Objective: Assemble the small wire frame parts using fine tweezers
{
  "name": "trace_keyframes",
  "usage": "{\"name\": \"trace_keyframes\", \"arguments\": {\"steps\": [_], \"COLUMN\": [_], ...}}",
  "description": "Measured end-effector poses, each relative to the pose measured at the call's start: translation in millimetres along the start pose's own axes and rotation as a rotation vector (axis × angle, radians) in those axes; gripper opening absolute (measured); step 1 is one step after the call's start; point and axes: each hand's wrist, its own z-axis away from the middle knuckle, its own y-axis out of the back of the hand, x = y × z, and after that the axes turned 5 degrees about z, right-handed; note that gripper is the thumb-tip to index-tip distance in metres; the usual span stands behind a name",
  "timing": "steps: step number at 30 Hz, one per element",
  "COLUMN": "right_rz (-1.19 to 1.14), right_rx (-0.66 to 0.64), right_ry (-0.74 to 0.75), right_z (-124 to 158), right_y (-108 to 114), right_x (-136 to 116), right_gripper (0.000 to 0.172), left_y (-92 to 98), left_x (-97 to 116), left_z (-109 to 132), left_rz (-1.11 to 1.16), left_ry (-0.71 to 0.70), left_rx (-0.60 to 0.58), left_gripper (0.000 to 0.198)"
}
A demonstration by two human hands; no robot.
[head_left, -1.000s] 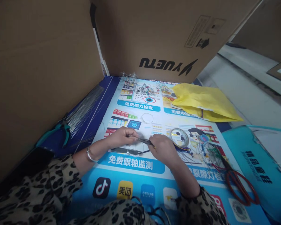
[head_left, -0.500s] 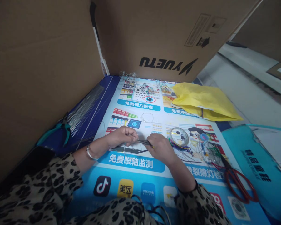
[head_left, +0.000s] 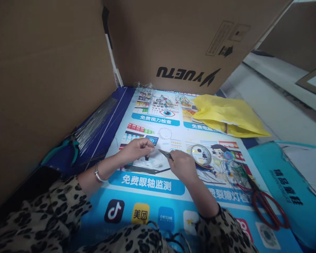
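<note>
My left hand (head_left: 136,149) pinches a thin wire loop strung with small beads (head_left: 153,162), which hangs just above the printed poster (head_left: 150,182). A silver bangle sits on that wrist. My right hand (head_left: 182,164) grips small dark pliers (head_left: 165,154), their tip pointing left at the wire close to my left fingertips. A dark flat tool (head_left: 144,170) lies on the poster under the loop. Both sleeves are leopard print.
Cardboard walls (head_left: 52,70) stand at left and back. A bundle of straight wires (head_left: 94,123) and teal pliers (head_left: 64,146) lie left. A yellow bag (head_left: 226,116), a round tape roll (head_left: 202,154), coloured wire bits (head_left: 234,172), red scissors (head_left: 270,209) and a teal bag (head_left: 287,196) lie right.
Both hands rose slightly and moved apart a little. The beaded wire loop now hangs visibly below my left fingers, and the pliers tip has tilted up toward it.
</note>
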Motion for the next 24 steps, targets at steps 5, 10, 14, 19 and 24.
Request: {"name": "trace_keyframes", "arguments": {"steps": [5,10,14,19,24], "right_rz": [0.054,0.145,0.158,0.102,0.032], "right_rx": [-0.015,0.016,0.047,0.049,0.093], "right_ry": [-0.031,-0.071,-0.115,-0.151,-0.163], "right_z": [2,3,3,2,2], "right_y": [3,8,9,6,5], "right_x": [-7,-8,-4,-1,4], "right_gripper": [0.011,0.009,0.016,0.023,0.026], "left_y": [3.3,4.2,0.2,-1.0,3.5], "left_x": [4,-10,-19,-23,-24], "left_z": [1,-8,-9,-10,-14], "left_rz": [-0.299,-0.508,-0.678,-0.728,-0.672], "left_ry": [-0.166,-0.233,-0.242,-0.271,-0.262], "left_rx": [0.039,0.163,0.200,0.214,0.225], "left_gripper": [0.025,0.025,0.027,0.027,0.026]}}
